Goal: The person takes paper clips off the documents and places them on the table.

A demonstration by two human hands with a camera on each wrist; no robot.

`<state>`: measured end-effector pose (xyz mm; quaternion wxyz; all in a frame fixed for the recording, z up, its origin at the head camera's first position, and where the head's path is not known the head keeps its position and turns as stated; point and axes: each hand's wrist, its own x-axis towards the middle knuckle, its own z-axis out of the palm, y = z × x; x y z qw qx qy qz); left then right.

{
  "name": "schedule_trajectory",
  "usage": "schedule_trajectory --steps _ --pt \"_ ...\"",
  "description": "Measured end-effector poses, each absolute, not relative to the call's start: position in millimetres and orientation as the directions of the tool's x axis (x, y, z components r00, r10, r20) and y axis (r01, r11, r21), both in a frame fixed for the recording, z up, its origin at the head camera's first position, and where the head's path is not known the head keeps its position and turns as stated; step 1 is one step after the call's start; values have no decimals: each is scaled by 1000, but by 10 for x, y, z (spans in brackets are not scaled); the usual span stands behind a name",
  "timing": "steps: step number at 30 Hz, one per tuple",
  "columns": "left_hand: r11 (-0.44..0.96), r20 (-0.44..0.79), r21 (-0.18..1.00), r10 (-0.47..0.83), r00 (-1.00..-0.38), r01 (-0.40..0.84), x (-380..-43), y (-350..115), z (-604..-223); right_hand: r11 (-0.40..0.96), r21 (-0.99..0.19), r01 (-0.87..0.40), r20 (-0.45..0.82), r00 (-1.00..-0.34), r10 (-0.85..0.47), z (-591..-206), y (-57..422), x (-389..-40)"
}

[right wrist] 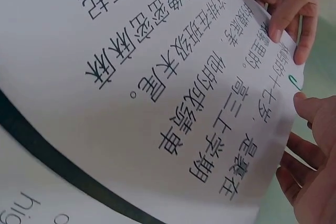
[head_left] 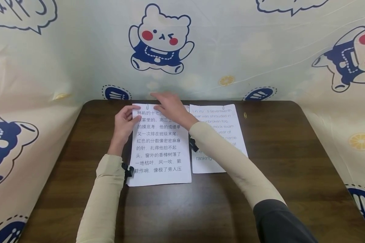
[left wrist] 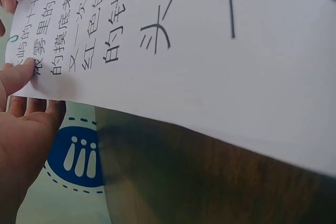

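Observation:
A stack of white paper (head_left: 158, 177) printed with Chinese characters has its top raised towards me. My left hand (head_left: 123, 125) pinches its upper left edge, thumb on the printed face and fingers behind, as the left wrist view shows. A green paper clip (right wrist: 294, 82) sits on the top edge. Beside the clip, my right hand (head_left: 173, 109) reaches over the top edge with its index finger extended. Its thumb is close to the clip and the other fingers are partly behind the paper; firm contact cannot be made out.
To the right lies a second white sheet (head_left: 208, 167) with English text, partly under my right forearm, with a clip (head_left: 223, 108) at its top. A loose yellow paper clip (head_left: 245, 115) lies farther right on the brown table (head_left: 276, 152). A patterned cloth (head_left: 216, 50) hangs behind.

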<state>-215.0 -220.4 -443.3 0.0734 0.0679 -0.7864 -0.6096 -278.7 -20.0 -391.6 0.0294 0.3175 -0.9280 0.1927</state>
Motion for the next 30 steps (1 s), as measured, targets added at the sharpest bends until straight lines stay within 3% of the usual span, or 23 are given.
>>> schedule_trajectory --steps 30 --pt "262 62 965 -166 -984 16 -2134 -2156 -4379 658 -369 -657 260 -752 -605 -4028 -417 -2652"
